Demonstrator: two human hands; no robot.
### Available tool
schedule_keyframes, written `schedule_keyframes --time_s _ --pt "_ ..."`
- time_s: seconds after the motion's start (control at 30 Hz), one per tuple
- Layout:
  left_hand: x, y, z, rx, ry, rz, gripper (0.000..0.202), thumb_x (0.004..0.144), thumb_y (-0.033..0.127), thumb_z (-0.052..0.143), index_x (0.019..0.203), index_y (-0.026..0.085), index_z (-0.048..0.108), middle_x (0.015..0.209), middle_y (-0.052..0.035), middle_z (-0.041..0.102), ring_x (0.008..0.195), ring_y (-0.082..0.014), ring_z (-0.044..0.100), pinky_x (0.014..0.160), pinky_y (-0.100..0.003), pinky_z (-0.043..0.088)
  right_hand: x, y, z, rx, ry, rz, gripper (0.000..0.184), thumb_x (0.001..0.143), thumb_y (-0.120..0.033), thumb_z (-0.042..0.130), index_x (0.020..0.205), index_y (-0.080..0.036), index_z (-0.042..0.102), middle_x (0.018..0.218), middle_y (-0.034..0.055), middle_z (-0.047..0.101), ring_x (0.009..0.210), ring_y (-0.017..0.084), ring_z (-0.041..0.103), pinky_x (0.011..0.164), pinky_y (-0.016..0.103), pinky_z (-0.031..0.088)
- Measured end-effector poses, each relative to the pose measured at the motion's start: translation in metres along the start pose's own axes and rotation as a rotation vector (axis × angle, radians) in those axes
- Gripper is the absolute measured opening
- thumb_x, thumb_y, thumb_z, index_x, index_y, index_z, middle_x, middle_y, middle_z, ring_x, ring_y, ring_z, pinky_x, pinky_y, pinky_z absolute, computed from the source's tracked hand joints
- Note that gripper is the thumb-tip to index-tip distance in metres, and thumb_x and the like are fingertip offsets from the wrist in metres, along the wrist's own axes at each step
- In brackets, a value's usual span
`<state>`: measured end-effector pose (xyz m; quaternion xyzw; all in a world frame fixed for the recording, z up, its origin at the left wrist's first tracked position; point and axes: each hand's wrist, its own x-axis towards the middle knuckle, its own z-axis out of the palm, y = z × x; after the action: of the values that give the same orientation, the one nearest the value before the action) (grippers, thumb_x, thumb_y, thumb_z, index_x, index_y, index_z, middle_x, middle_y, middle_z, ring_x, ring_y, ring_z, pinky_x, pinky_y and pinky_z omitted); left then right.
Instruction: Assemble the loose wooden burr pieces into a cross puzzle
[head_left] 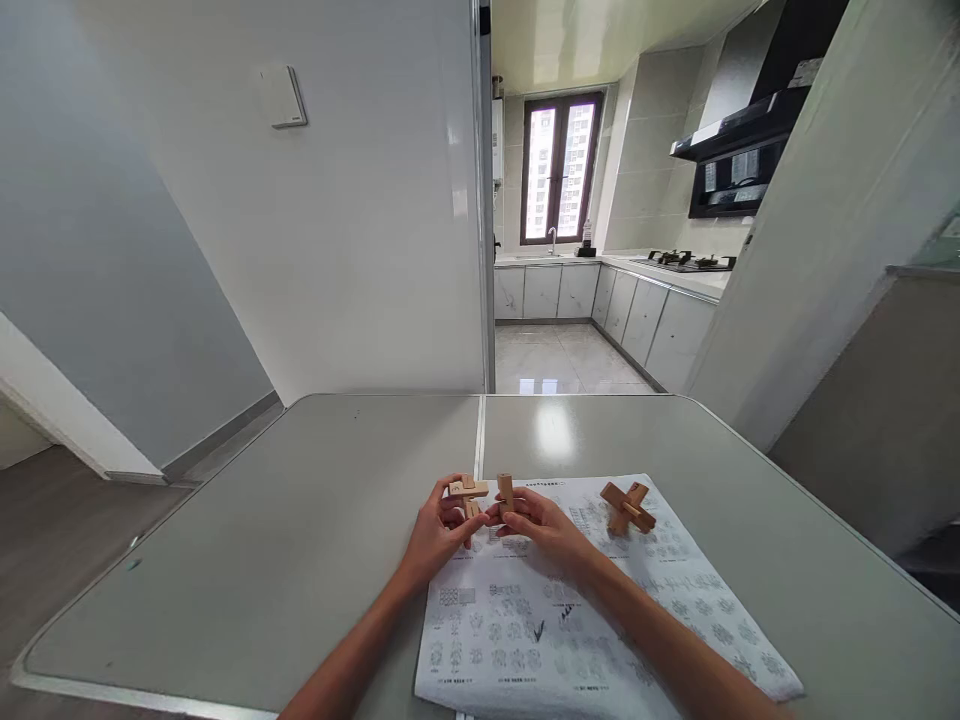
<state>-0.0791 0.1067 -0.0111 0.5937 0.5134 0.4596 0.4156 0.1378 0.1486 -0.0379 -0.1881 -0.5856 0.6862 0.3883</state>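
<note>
I find the left hand [436, 538] gripping a wooden cluster [466, 490] and the right hand [553, 525] pinching an upright wooden block [505, 488] just beside it. A slack fingertip hold could let the cluster come apart; I cannot make out its notches at this size. Farther right, a wooden cross [628, 508] rests on the printed sheet [517, 630]; a forearm [652, 620] snagging that loose paper could shift it across the counter [225, 580].

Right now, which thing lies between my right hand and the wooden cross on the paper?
In the head view, only the printed paper lies between your right hand and the wooden cross.
</note>
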Motion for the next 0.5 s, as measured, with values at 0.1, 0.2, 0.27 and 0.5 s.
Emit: schedule_keyframes --time_s 0.1,0.2,0.27,0.5 --pt "0.0 -0.001 0.0 0.0 -0.011 -0.003 0.069 0.078 0.046 0.084 0.133 0.022 0.051 0.085 0.0008 0.071 0.061 -0.0123 0.062 0.059 -0.025 0.053 0.001 0.004 0.004 -0.065 0.041 -0.053 0.038 0.096 -0.048 0.068 0.12 -0.021 0.056 0.118 0.0134 0.075 0.107 0.027 0.073 0.093 0.046 0.057" --pt "0.0 -0.002 0.002 -0.015 -0.034 0.012 0.066 0.076 0.044 0.086 0.13 0.023 0.055 0.093 -0.0014 0.07 0.075 -0.0151 0.066 0.064 -0.025 0.052 -0.001 0.008 0.009 -0.206 0.111 -0.092 0.036 0.097 -0.043 0.066 0.123 -0.024 0.049 0.109 0.0095 0.079 0.095 0.025 0.075 0.088 0.045 0.058" --pt "0.0 -0.003 0.004 -0.053 -0.067 0.012 0.064 0.077 0.043 0.086 0.13 0.023 0.056 0.102 -0.0032 0.07 0.081 -0.0159 0.066 0.067 -0.025 0.052 -0.004 0.009 0.011 -0.357 0.141 -0.121 0.044 0.098 -0.036 0.064 0.134 -0.027 0.043 0.104 0.0061 0.079 0.092 0.024 0.076 0.089 0.044 0.057" --pt "0.001 -0.007 0.009 -0.116 -0.132 0.012 0.065 0.074 0.041 0.089 0.128 0.021 0.059 0.104 -0.0057 0.071 0.082 -0.0171 0.066 0.071 -0.027 0.052 -0.011 0.008 0.012 -0.712 0.071 -0.2 0.059 0.101 -0.025 0.053 0.155 -0.036 0.033 0.108 0.0019 0.078 0.09 0.021 0.077 0.089 0.04 0.056"
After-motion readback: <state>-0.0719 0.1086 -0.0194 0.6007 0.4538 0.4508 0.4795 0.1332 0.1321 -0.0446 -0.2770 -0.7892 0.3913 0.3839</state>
